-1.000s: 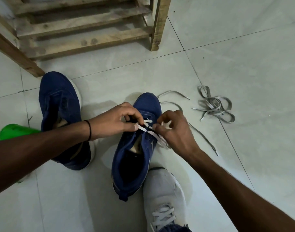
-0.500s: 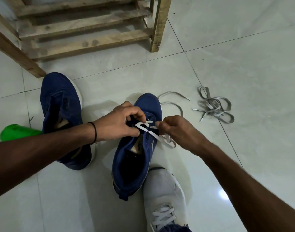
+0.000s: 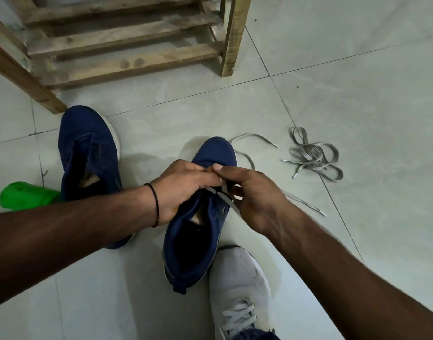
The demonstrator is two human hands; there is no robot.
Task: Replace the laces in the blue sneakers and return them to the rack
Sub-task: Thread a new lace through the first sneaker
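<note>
Of two blue sneakers on the floor (image 3: 358, 94) before one wooden rack (image 3: 127, 42), the far sneaker (image 3: 87, 148) lies at left while your left hand (image 3: 183, 185) and right hand (image 3: 253, 195), apart a moment ago, now meet fingertip to fingertip over the near sneaker (image 3: 193, 244), both pinching its one white lace (image 3: 226, 201).
</note>
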